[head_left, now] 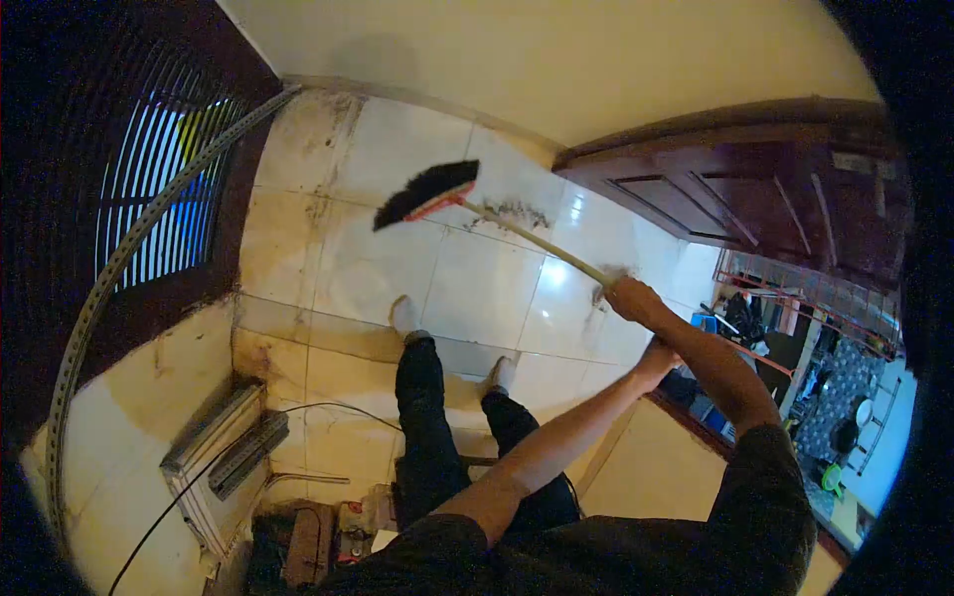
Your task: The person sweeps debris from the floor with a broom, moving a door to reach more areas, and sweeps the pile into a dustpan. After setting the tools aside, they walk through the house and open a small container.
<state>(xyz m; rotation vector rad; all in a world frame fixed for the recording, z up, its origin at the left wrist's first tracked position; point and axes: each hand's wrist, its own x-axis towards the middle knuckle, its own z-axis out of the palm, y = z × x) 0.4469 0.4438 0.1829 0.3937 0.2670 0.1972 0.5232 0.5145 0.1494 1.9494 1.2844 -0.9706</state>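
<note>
One broom (427, 193), we judge light, stiff-poled, soft-bristled; best held by the pole (547, 245), where our right hand (634, 300) and left hand (656, 364) curl closed.

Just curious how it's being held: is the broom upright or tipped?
Tipped: the broom handle slants from the right hand and left hand to the bristles, out beyond the feet.

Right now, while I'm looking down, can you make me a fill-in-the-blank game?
1. The broom has ____-coloured bristles.
2. The ____ hand is nearer the bristles than the left hand.
3. The slatted window is on the ____ side of the picture.

Missing words: black; right; left
</note>
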